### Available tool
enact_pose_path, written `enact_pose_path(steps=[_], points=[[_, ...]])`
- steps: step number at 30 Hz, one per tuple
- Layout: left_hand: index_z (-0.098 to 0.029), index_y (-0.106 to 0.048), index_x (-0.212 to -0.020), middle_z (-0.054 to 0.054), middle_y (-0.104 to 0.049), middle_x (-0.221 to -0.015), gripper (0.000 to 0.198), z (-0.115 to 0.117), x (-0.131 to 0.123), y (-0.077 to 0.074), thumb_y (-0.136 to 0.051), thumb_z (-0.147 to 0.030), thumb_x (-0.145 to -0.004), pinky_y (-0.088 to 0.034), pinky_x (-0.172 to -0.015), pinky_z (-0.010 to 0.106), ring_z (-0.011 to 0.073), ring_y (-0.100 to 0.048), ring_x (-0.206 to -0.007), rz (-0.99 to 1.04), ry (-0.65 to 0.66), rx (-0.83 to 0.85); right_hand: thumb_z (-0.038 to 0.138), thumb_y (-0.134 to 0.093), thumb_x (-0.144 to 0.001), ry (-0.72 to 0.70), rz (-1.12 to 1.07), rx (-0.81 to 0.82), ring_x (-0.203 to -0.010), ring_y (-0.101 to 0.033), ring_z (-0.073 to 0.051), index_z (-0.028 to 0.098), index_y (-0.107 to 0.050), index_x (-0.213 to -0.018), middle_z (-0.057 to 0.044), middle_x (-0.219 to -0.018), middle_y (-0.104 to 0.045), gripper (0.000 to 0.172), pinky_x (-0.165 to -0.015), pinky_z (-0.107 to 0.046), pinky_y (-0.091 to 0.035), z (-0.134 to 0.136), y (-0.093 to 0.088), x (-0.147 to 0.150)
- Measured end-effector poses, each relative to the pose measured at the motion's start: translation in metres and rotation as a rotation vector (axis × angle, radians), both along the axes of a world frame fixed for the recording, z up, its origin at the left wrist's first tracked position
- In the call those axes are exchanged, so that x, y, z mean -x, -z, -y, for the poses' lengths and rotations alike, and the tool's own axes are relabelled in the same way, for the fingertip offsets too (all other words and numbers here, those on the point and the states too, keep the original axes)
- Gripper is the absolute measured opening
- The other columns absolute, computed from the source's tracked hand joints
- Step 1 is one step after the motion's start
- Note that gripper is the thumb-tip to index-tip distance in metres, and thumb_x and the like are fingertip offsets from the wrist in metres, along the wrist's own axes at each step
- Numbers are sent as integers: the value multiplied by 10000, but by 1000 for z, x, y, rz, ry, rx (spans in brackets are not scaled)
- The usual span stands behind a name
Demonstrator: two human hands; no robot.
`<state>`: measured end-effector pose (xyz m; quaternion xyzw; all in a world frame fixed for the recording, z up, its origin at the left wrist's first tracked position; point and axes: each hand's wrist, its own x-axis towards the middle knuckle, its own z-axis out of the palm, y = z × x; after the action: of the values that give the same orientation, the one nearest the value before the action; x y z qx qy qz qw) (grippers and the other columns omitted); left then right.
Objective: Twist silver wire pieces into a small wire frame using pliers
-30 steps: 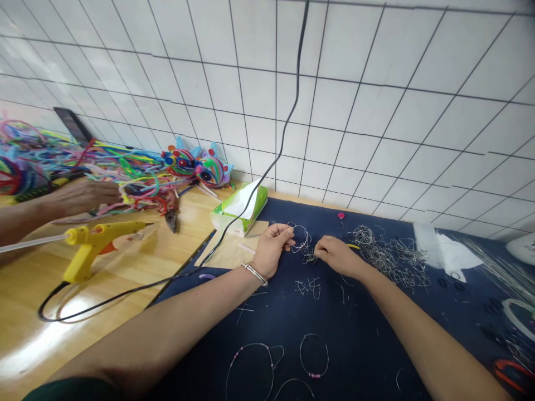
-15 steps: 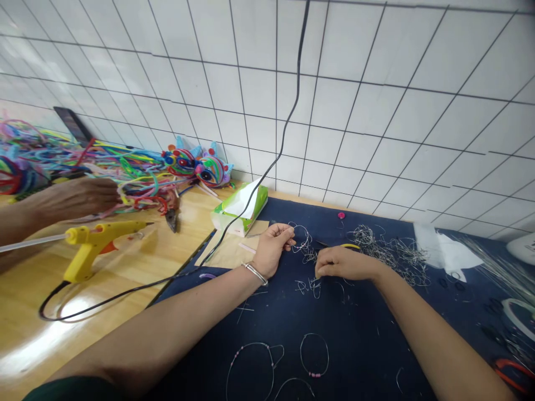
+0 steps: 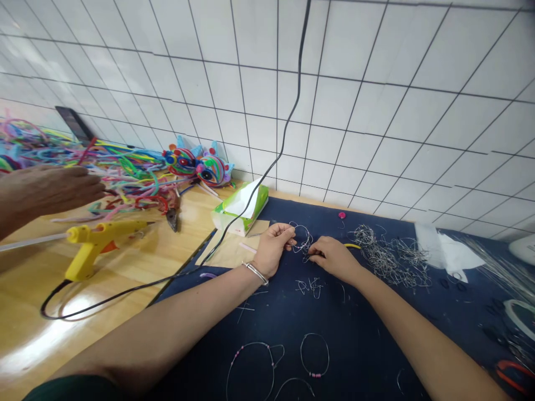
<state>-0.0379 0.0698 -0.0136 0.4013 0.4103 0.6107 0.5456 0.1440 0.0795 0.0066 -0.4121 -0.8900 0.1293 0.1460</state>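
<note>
Between finger and thumb, my left hand (image 3: 276, 245) pinches a thin wire loop (image 3: 301, 228) above the dark blue mat (image 3: 359, 345). My right hand (image 3: 334, 259) is closed at the lower right of that loop, fingertips on a small clump of bent wire pieces (image 3: 306, 252). What exactly lies in its fingertips is too small to make out. Just below, a few bent wire bits (image 3: 309, 287) rest on the mat. Nearer to me lie a beaded wire ring (image 3: 315, 356) and a larger cat-shaped beaded wire (image 3: 251, 345).
A big wire tangle (image 3: 388, 259) lies to the right, beside a yellow handle (image 3: 351, 245). A tissue pack (image 3: 240, 211) stands behind my left hand. A yellow glue gun (image 3: 100, 239) lies left, near another person's hand (image 3: 54, 189). The black cord (image 3: 288, 117) hangs across the middle.
My right hand has moved left and up, from the wire bits on the mat to the clump beside the loop. My left hand stays put. The other person's hand has shifted left.
</note>
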Motion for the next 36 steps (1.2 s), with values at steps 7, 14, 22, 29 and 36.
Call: enact_pose_path(steps=[7, 14, 22, 29, 36], points=[[-143, -548, -800, 7, -577, -709, 245, 0, -1, -1, -622, -341, -675, -375, -477, 174, 70, -542, -558, -1, 4, 3, 189, -547, -729, 0, 40, -13, -739, -460, -118, 189, -571, -714, -6, -715, -506, 28, -694, -243, -330, 4, 0, 4], [-141, -545, -806, 13, -573, -721, 241, -1, 1, 2, -614, -338, -686, -377, -477, 173, 72, -542, -568, -10, 4, -6, 181, -520, -730, 35, 67, 15, -722, -460, -117, 186, -567, -694, -7, -709, -510, 59, -653, -226, -331, 0, -8, -1], [-142, -542, -803, 11, -569, -718, 237, -1, 0, 0, -616, -335, -687, -375, -473, 172, 73, -541, -567, 2, 12, -6, 220, -499, -764, 37, 55, -23, -729, -471, -120, 196, -595, -738, -13, -733, -528, 102, -672, -239, -338, -1, -12, -4], [-142, -546, -803, 13, -572, -720, 242, -1, 0, 1, -616, -341, -684, -378, -473, 174, 73, -543, -567, -11, 4, -6, 302, -558, -734, 69, 82, -52, -731, -462, -131, 196, -588, -720, -15, -709, -518, 111, -694, -257, -328, 2, 1, 10], [-138, -550, -793, 17, -575, -713, 246, 0, 0, -1, -624, -340, -674, -377, -470, 177, 73, -542, -559, 1, -4, -3, 244, -523, -730, 73, -45, 23, -695, -469, -113, 195, -575, -681, 1, -687, -531, 87, -655, -233, -332, 2, -2, 8]])
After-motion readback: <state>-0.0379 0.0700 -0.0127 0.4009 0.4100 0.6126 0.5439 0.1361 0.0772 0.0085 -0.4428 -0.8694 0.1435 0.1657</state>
